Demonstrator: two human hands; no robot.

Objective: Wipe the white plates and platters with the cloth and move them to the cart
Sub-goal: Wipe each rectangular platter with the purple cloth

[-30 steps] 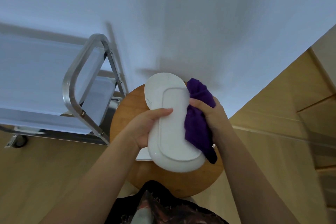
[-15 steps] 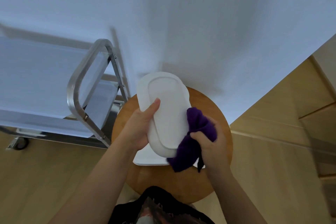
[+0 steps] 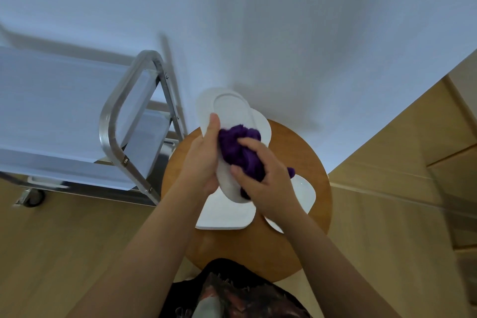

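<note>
A long white oval platter [image 3: 227,111] is held tilted above the round wooden table [image 3: 317,162]. My left hand [image 3: 204,157] grips its left edge, thumb lying on the face. My right hand [image 3: 263,175] grips a bunched purple cloth [image 3: 240,147] and presses it on the middle of the platter. More white dishes lie on the table: a flat platter [image 3: 222,214] under my hands, a plate [image 3: 307,191] to the right, and another [image 3: 263,124] behind the held one.
A steel cart [image 3: 113,121] with pale shelves stands left of the table, one caster [image 3: 33,197] on the wooden floor. A white wall lies behind. Wooden cabinet fronts [image 3: 449,137] fill the right side.
My right hand moved the cloth from the platter's lower right edge up onto its middle. The platter has tilted further away and shifted a little left.
</note>
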